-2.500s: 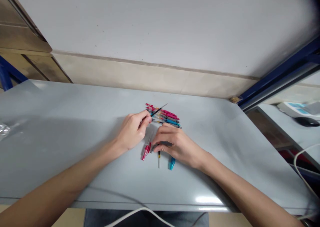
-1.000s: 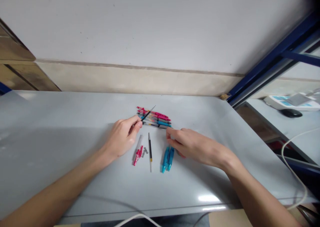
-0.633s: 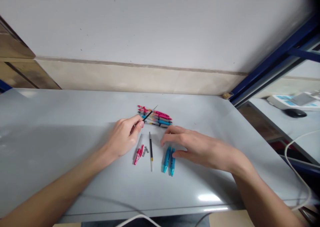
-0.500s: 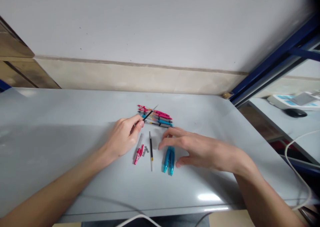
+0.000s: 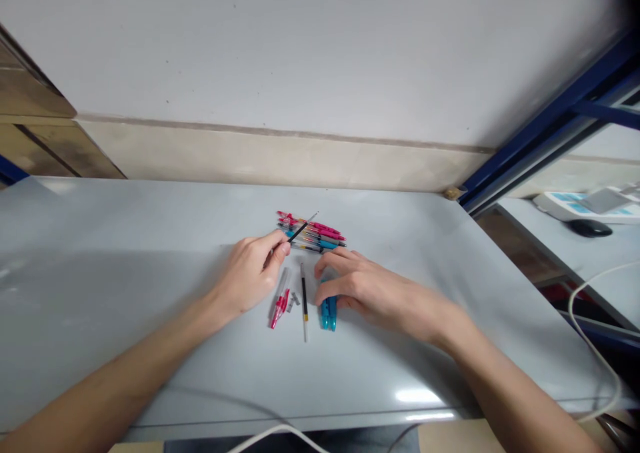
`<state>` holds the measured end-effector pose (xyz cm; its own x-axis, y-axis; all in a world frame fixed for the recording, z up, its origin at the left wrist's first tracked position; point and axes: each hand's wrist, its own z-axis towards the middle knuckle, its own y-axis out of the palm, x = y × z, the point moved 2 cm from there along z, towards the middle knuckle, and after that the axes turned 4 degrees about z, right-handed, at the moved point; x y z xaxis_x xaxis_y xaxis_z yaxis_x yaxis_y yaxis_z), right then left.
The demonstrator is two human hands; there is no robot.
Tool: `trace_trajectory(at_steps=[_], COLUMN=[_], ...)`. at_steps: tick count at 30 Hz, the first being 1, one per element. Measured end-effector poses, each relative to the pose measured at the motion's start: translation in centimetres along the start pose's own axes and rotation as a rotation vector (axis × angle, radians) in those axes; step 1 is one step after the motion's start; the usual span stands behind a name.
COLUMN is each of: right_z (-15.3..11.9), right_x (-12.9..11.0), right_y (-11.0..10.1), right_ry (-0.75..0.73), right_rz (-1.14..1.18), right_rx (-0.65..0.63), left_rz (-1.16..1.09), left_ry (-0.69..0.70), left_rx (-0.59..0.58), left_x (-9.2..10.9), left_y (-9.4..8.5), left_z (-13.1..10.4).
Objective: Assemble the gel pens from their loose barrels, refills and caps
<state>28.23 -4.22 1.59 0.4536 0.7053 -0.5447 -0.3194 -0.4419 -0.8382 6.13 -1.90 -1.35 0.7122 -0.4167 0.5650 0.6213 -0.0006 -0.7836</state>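
Note:
My left hand (image 5: 255, 266) is closed on a black pen refill (image 5: 299, 232), its clear tip pointing up and right. My right hand (image 5: 365, 290) has its fingers curved and apart over two teal pen barrels (image 5: 329, 314), touching or nearly touching them; their upper ends are hidden. Between the hands lie another black refill (image 5: 305, 300) with a yellow band, a pink and clear pen part (image 5: 280, 306) and small grey clips (image 5: 293, 301). Behind them, several pink, blue and black pens (image 5: 325, 230) lie side by side.
The grey table (image 5: 150, 226) meets a wall (image 5: 300, 160) at the back. Brown boxes (image 5: 45, 136) stand at the far left. Rightward are a blue frame (image 5: 550, 116), a black mouse (image 5: 590, 228) and a white cable (image 5: 575, 313). Another white cable (image 5: 280, 430) crosses the front edge.
My right hand has moved left over the teal barrels, which now lie farther up and left, closer together. My left hand still holds the refill. The view has shifted slightly.

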Motion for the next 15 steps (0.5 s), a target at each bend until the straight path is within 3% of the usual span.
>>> trace_trajectory(at_steps=[6, 9, 12, 15], right_z=[0.1, 0.6, 1.4, 2.3], right_x=[-0.4, -0.3, 0.3, 0.8], right_y=[-1.1, -1.3, -0.4, 1.1], right_ry=[0.016, 0.119, 0.228, 0.244], right_rz=[0.130, 0.287, 0.639, 1.020], right_rx=[0.021, 0.255, 0.561, 0.690], left_rz=[-0.027, -0.047, -0.031, 0.000], left_ry=[0.013, 0.061, 0.133, 0.203], left_rx=[0.033, 0.064, 0.051, 0.021], left_x=[0.5, 0.8, 0.9, 0.9], left_y=[-0.2, -0.2, 0.0, 0.3], left_z=[-0.1, -0.4, -0.6, -0.7])
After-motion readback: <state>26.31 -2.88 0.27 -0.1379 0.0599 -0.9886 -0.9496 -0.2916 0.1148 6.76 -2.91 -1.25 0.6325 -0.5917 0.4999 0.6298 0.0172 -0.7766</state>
